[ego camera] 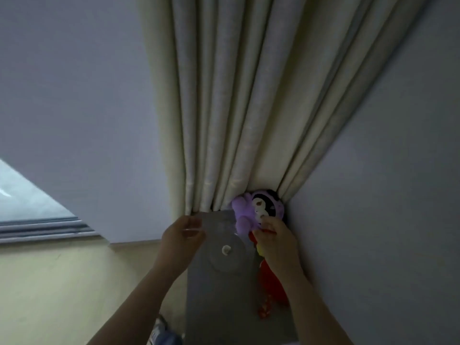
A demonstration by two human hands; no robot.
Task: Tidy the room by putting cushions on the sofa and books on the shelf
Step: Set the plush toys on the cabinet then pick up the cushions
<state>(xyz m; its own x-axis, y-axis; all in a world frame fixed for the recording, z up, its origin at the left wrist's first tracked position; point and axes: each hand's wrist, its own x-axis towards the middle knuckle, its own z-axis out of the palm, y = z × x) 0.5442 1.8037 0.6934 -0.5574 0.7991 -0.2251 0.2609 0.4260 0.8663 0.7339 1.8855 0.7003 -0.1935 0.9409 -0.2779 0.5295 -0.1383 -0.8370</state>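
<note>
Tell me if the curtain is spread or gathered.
Gathered: the curtain hangs in deep folds bunched toward the corner, with bare wall on both sides.

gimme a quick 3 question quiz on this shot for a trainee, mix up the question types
1. True or false: the purple plush toy sits right up against the cream curtain.
2. Fill in the colour: the round clear disc with a white knob lies on a flat ____ top.
3. The right hand has its fingers curled on which thing? A) the curtain B) the plush toy C) the clear disc

Key: 1 true; 2 grey; 3 B.
</note>
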